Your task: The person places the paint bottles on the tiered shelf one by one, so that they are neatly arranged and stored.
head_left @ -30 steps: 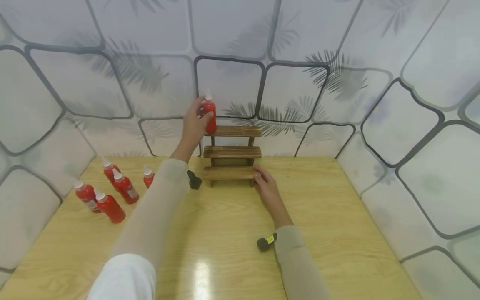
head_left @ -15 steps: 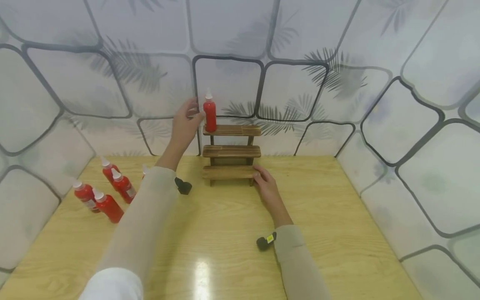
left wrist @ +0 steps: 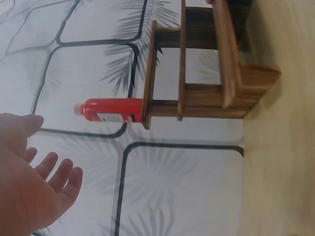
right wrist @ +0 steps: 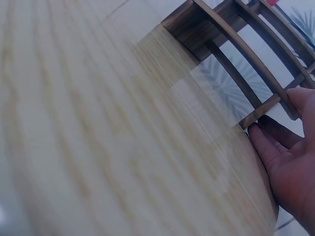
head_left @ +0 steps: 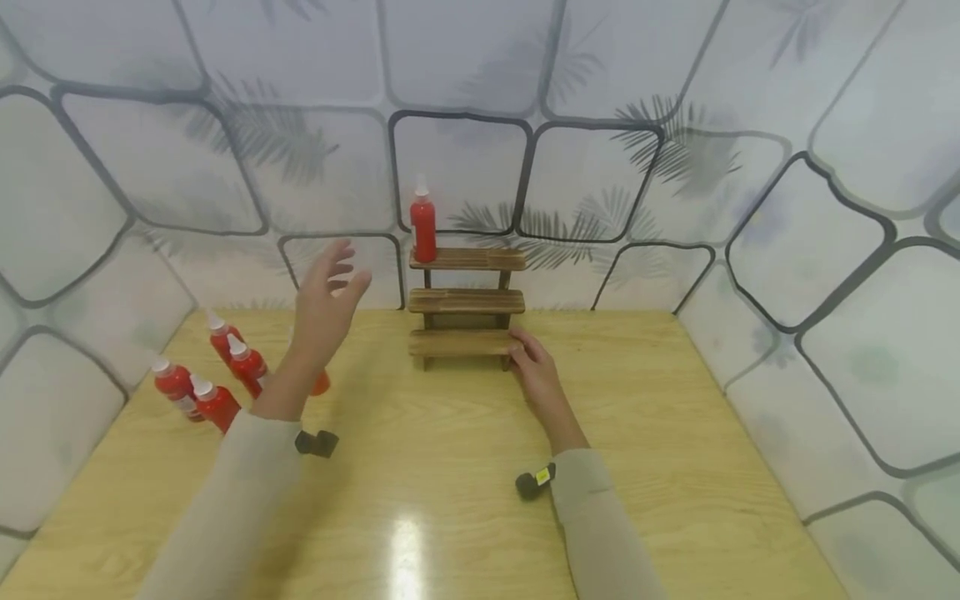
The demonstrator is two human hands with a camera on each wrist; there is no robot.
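Note:
A red squeeze bottle (head_left: 423, 230) with a white pointed nozzle stands upright on the left end of the top step of a three-step wooden display stand (head_left: 467, 302). Nothing is held by my left hand (head_left: 324, 304), which is raised to the left of the stand with its fingers loosely bent, apart from that bottle (left wrist: 112, 109). My right hand (head_left: 542, 382) grips the right end of the lowest step. In the right wrist view its thumb lies at the step and its fingers (right wrist: 266, 147) are by the stand's leg.
Several more red bottles (head_left: 174, 385) stand on the left part of the wooden table (head_left: 450, 467). One of them (head_left: 321, 383) is mostly hidden behind my left hand and wrist. A patterned wall (head_left: 465, 67) rises close behind the stand and along both sides.
My left hand has let go of the red bottle on the top step and moved left and down, away from it. The right hand stays at the lowest step.

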